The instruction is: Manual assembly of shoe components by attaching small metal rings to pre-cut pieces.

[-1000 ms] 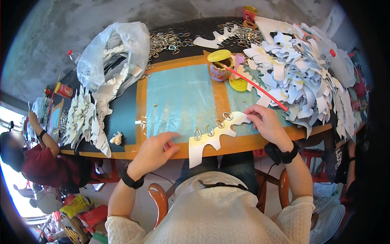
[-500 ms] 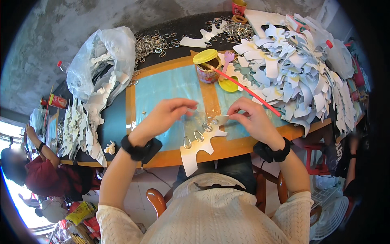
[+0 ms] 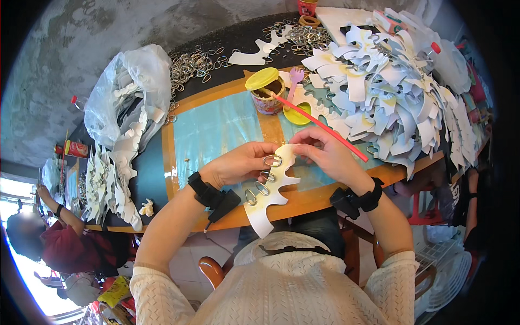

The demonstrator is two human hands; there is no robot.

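Grip: the left hand (image 3: pixel 238 164) grasps the left edge of a white scalloped strip (image 3: pixel 277 188) near its upper end, fingertips partly hidden; the right hand (image 3: pixel 327 156) pinches the tip. The strip bears four metal rings (image 3: pixel 262 188) and points its lower end toward 7 o'clock. Relative to the strip: plastic bag (image 3: pixel 108 76), 10 o'clock; lidded pot (image 3: pixel 267 103), 12 o'clock; red rod (image 3: pixel 331 132), 1 o'clock, leaning from the pot; pile of white pieces (image 3: pixel 390 103), 2 o'clock.
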